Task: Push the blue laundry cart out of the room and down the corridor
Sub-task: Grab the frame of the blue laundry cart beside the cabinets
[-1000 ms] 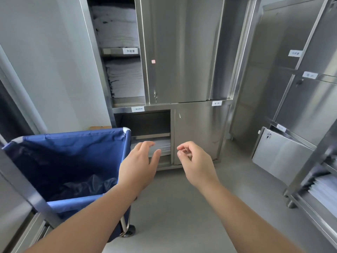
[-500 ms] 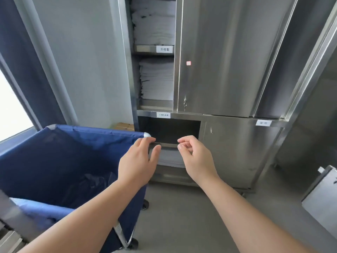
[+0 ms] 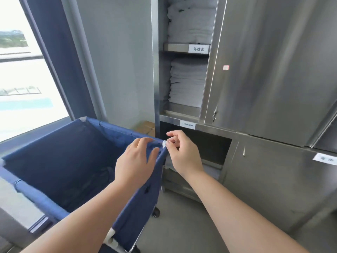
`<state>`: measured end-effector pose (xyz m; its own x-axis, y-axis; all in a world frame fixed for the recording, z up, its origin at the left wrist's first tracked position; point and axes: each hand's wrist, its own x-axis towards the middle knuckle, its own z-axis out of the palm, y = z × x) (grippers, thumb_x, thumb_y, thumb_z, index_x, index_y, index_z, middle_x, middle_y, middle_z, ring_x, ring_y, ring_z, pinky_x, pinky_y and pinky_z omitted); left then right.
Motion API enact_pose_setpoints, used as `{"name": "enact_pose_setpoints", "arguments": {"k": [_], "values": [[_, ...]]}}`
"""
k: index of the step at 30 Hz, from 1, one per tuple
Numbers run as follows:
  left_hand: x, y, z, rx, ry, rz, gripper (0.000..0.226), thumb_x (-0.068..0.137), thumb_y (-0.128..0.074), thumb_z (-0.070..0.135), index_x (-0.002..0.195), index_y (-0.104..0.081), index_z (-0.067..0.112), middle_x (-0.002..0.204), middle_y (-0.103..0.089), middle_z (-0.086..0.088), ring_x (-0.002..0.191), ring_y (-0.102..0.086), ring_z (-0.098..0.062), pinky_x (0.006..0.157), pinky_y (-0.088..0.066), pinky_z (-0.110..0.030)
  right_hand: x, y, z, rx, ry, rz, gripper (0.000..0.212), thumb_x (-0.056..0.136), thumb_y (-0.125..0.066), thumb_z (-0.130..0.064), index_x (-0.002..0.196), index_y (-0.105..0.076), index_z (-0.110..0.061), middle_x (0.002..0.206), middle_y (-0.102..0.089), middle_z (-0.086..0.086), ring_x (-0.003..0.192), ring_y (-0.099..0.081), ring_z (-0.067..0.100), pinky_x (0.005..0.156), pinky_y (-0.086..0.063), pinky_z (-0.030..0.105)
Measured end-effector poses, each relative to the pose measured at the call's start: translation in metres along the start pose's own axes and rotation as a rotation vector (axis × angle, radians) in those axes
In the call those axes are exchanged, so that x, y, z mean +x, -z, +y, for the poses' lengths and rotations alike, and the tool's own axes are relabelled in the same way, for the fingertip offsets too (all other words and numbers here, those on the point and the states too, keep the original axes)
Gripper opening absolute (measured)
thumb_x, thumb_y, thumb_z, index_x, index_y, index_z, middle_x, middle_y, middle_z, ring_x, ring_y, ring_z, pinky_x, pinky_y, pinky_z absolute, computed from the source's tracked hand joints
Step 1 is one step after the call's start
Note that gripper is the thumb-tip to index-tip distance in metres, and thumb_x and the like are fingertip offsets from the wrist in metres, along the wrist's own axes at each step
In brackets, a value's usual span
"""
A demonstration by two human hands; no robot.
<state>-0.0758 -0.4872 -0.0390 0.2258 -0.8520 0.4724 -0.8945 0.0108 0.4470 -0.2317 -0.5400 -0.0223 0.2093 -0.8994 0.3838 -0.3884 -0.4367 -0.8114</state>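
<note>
The blue laundry cart fills the lower left, its fabric bag open with dark folds at the bottom. My left hand lies over the cart's right rim by the far right corner, fingers curled on the blue fabric. My right hand is just right of that corner, thumb and fingertips pinched at the white corner cap. One black caster shows under the cart's right side.
A steel cabinet stands straight ahead and to the right, close to the cart's corner. Its open left bay holds stacked white linen. A window and a blue curtain are at left. Grey floor runs below right.
The view has swung left and closer to the cart. Both hands moved from the air in front of the cabinet onto the cart's far right corner.
</note>
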Motion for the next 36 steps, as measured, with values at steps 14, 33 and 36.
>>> {"name": "enact_pose_setpoints", "arguments": {"k": [14, 33, 36], "values": [[0.09, -0.026, -0.063, 0.095, 0.177, 0.089, 0.047, 0.095, -0.036, 0.057, 0.13, -0.053, 0.03, 0.133, -0.056, 0.015, 0.12, -0.054, -0.01, 0.081, -0.051, -0.034, 0.132, -0.076, 0.034, 0.028, 0.072, -0.171, 0.016, 0.097, -0.055, -0.029, 0.111, -0.062, -0.029, 0.103, -0.066, -0.009, 0.092, -0.062, 0.004, 0.076, -0.05, 0.023], [0.08, -0.129, -0.037, 0.287, 0.73, 0.22, 0.045, 0.098, -0.036, 0.056, 0.132, -0.05, 0.03, 0.135, -0.054, 0.01, 0.116, -0.056, -0.016, 0.074, -0.047, -0.037, 0.215, -0.106, 0.14, 0.03, 0.338, -0.707, 0.025, 0.097, -0.054, -0.022, 0.12, -0.064, -0.025, 0.115, -0.064, -0.004, 0.106, -0.059, 0.015, 0.094, -0.049, 0.038], [0.067, -0.147, -0.04, 0.318, 0.809, 0.217, 0.044, 0.098, -0.038, 0.055, 0.131, -0.051, 0.029, 0.134, -0.055, 0.007, 0.115, -0.056, -0.019, 0.072, -0.042, -0.035, 0.213, -0.114, 0.154, -0.019, 0.402, -0.816, 0.028, 0.097, -0.053, -0.024, 0.124, -0.062, -0.026, 0.122, -0.064, -0.003, 0.116, -0.054, 0.019, 0.1, -0.044, 0.045]]}}
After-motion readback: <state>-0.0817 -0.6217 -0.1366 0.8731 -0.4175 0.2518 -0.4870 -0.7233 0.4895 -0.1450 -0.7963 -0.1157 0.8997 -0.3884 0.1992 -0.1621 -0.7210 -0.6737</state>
